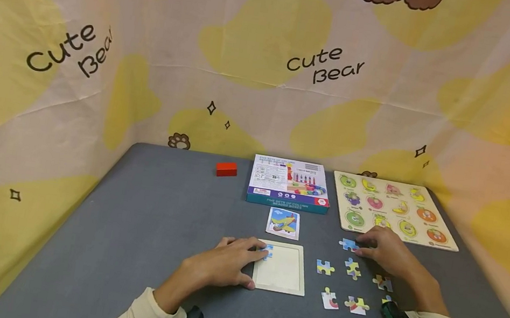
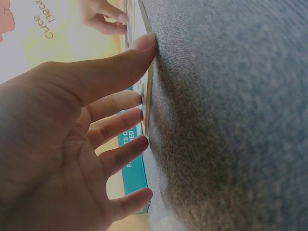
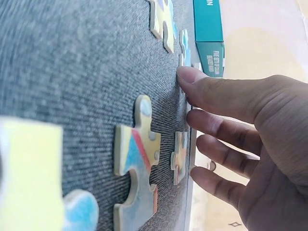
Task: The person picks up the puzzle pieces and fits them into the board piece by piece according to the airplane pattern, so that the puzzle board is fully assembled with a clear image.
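My left hand [image 1: 228, 261] lies along the left edge of a square wooden puzzle tray [image 1: 277, 287], its fingers loosely extended. Its fingertips touch a blue puzzle piece [image 1: 268, 251] in the tray's upper left corner, and its thumb sits at the lower left edge. In the left wrist view the thumb [image 2: 110, 72] meets the tray's rim. My right hand [image 1: 389, 251] pinches the right end of another blue puzzle piece [image 1: 348, 244] between thumb and index finger. Several loose pieces lie below it, among them a yellow-and-blue piece [image 1: 325, 268] and a white piece with red [image 1: 329, 300].
Above the tray lies a picture card [image 1: 283, 223] of a yellow airplane. Behind it is a bead-set box [image 1: 289, 183], with a red block [image 1: 226, 169] to its left. A fruit board [image 1: 395, 208] lies at the back right. Patterned cloth [image 1: 248, 71] surrounds the grey table [image 1: 155, 210].
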`<state>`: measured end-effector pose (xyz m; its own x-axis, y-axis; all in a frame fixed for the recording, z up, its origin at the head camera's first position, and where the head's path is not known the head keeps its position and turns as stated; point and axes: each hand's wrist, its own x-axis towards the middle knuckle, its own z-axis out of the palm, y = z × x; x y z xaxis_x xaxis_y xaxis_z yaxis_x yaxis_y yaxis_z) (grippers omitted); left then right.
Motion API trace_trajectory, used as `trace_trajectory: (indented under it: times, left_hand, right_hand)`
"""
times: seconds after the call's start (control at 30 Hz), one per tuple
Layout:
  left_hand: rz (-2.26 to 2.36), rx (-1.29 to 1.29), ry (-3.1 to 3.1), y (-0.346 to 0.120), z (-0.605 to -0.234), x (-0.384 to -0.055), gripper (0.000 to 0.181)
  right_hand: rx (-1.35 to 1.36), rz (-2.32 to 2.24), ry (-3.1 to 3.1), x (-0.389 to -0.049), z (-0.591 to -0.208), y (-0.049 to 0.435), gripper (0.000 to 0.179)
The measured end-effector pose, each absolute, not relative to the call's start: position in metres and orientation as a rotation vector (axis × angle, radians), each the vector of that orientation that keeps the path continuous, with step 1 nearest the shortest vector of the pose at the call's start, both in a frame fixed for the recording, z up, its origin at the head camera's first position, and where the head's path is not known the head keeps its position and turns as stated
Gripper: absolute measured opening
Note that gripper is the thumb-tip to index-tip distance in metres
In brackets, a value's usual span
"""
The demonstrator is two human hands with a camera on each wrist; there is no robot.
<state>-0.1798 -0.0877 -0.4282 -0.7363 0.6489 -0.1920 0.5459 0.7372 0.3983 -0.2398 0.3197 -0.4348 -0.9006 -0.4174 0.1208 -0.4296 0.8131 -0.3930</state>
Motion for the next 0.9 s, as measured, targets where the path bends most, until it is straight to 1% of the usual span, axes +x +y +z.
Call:
trace_trajectory:
  times: [0.27, 0.7, 0.9]
  left_hand:
    - [0.444, 0.918, 2.621, -0.088, -0.428, -0.179, 0.076]
    - [0.438, 0.910, 2.627, -0.085, -0.427, -0.178, 0.075]
    - [0.438, 0.912, 2.628, -0.086, -0.427, -0.178, 0.074]
  right_hand:
    - [0.679, 0.686, -2.993, -0.239, -0.434, 0.317, 0.023]
    - [0.674, 0.680, -3.051, -0.239, -0.433, 0.314, 0.017]
    - [0.698, 0.693, -3.061, -0.236, -0.428, 0.297, 0.019]
